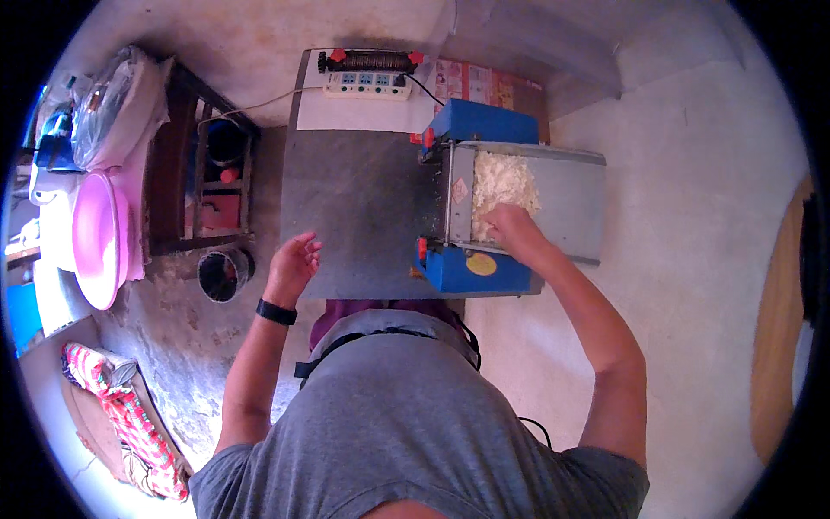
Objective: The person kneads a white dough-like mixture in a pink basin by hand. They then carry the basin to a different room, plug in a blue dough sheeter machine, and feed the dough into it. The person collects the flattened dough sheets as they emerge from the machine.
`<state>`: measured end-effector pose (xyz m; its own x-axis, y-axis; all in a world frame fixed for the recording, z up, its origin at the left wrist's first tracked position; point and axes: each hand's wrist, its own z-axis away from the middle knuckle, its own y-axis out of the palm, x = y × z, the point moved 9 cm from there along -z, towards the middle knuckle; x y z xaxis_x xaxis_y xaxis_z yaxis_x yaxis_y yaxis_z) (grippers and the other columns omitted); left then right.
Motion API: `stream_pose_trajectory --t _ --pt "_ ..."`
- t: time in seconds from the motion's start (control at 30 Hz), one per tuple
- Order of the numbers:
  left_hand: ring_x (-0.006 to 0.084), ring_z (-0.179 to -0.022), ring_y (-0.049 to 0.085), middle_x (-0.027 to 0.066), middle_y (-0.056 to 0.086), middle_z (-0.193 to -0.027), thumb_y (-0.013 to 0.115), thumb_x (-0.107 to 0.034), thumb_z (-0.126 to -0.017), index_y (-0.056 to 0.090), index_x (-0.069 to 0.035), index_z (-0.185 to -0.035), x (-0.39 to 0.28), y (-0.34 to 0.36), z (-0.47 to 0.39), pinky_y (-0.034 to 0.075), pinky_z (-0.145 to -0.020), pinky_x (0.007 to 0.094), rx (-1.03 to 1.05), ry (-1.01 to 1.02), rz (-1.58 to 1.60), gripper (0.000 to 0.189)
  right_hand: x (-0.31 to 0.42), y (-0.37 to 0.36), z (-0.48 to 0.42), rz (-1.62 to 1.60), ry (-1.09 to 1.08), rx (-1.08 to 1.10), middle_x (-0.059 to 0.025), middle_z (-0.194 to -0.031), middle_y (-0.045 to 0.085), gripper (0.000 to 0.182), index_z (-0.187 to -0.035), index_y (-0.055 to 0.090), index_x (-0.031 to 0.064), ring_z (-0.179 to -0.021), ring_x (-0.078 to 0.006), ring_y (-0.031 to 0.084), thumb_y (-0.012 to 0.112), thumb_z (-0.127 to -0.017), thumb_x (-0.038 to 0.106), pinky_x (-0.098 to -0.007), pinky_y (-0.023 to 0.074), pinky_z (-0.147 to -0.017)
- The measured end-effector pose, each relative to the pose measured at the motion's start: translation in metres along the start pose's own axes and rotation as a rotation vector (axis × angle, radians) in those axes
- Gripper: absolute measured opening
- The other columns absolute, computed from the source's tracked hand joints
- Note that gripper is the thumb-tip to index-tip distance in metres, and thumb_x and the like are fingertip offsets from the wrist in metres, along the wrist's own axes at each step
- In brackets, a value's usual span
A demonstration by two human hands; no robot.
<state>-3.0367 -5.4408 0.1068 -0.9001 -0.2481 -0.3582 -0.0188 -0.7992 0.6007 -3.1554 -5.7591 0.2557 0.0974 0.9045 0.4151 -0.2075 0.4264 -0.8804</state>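
Note:
My right hand (514, 232) reaches down onto crumbly pale dough (502, 178) lying in the grey metal feed tray (570, 207) of a blue dough-rolling machine (483, 123). Its fingertips touch the near edge of the dough; whether they grip any of it is hidden by the hand. My left hand (295, 266) hovers near the left edge of the dark tabletop (356, 194), its fingers loosely curled and apart, holding nothing. Red knobs (428, 137) sit at the machine's left side.
At the table's back, a power strip (366, 85) with a plugged-in cord lies before a black ridged roller attachment (373, 61). To the left stand a dark wooden stand (172, 162), a pink basin (97, 240) and a lined bin (220, 274). A wall (687, 227) rises at right.

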Motion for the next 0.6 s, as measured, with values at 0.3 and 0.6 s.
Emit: stream_pose_trajectory --t 0.3,0.6 --pt "0.0155 -0.063 0.055 0.0085 0.059 -0.079 0.047 -0.017 -0.085 0.053 -0.004 -0.095 0.011 -0.021 0.000 0.045 -0.053 0.0233 -0.035 -0.040 0.076 0.018 0.001 0.020 -0.017 -0.104 0.076 -0.008 -0.0168 -0.069 0.055 0.003 -0.066 0.055 0.0002 -0.068 -0.0340 0.056 0.056 -0.065 0.003 -0.0394 0.0436 -0.061" --pt "0.0156 -0.063 0.055 0.0096 0.059 -0.079 0.047 -0.018 -0.085 0.053 -0.003 -0.097 -0.011 0.008 -0.015 0.047 -0.055 0.0228 0.102 0.005 -0.019 0.020 -0.035 -0.059 0.009 -0.175 0.316 -0.600 -0.0154 -0.072 0.059 0.011 -0.075 0.064 0.0048 -0.063 -0.0283 0.057 0.060 -0.066 0.008 -0.0355 0.0449 -0.059"
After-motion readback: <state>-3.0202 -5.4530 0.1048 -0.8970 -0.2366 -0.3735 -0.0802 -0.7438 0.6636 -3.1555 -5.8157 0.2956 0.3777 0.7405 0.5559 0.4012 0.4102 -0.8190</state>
